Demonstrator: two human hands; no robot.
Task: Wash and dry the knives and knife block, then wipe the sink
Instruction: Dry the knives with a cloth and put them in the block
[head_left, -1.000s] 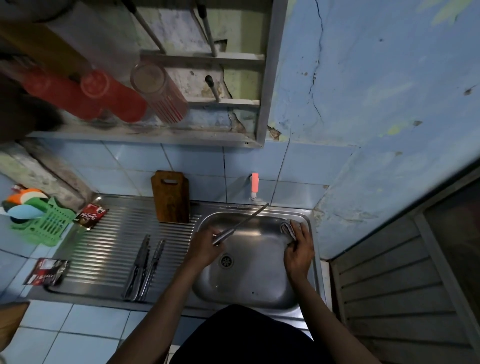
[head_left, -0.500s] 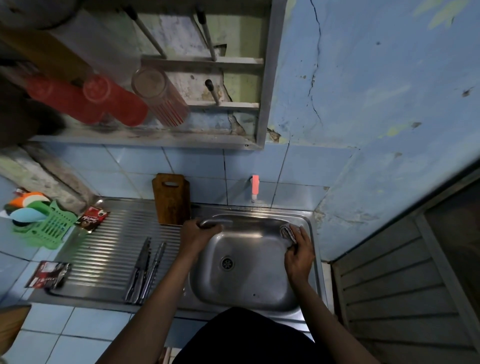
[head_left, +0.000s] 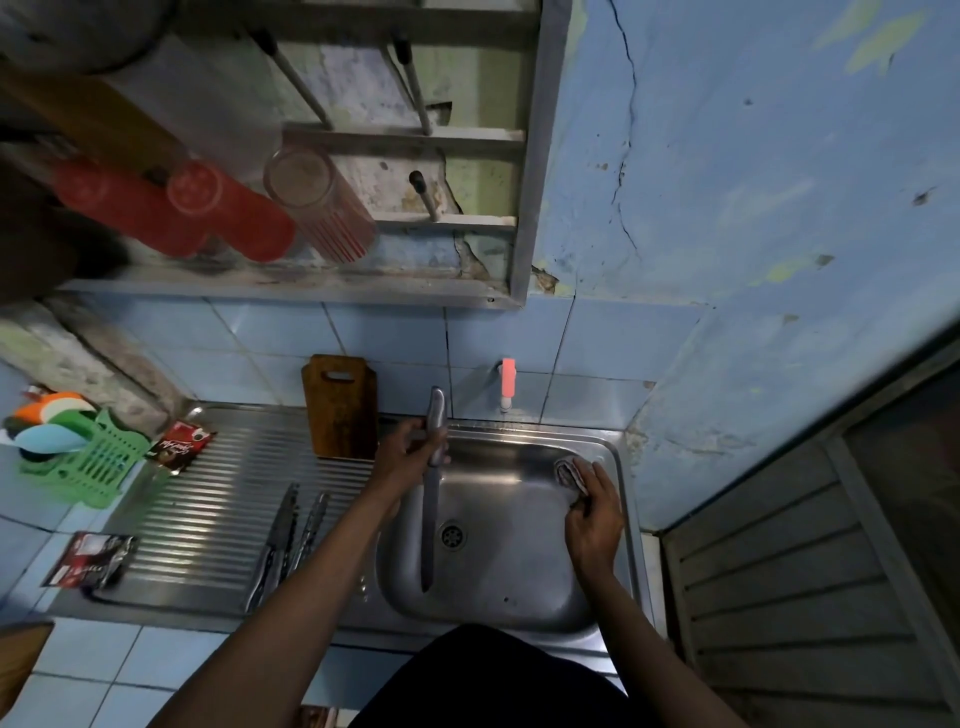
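fingers (head_left: 410, 441) of the left hand (head_left: 402, 457): curled round the handle of a long knife (head_left: 430, 514), gripping it over the back left part of the sink (head_left: 519, 613). handle end up toward the tiled wall (head_left: 395, 332), blade pointing down toward the person, tip hanging above the basin floor just left of the drain (head_left: 453, 535).
fingers of the right hand (head_left: 595, 519): bent over a bunched cloth (head_left: 569, 472), pressing it against the right inner wall of the basin near the back right corner.
sink: stainless steel, single basin, ribbed draining board (head_left: 208, 499) on its left.
other knives (head_left: 285, 545): several lying side by side on the draining board, near its front edge, just left of the basin; exact count cannot be told.
wooden board (head_left: 340, 402): brown, with a slot handle, standing upright against the wall behind the draining board; whether it is a knife block or a chopping board cannot be told.
tap (head_left: 507, 382): pink, on the wall behind the basin.
green basket (head_left: 85, 465): at far left, holding coloured utensils.
sachets: one red-and-dark packet (head_left: 179, 447) at the back of the draining board, one (head_left: 91, 561) at its front left corner.
shelf (head_left: 291, 283) above: red cups (head_left: 171, 208) and a clear ribbed tumbler (head_left: 319, 205) lying on their sides.
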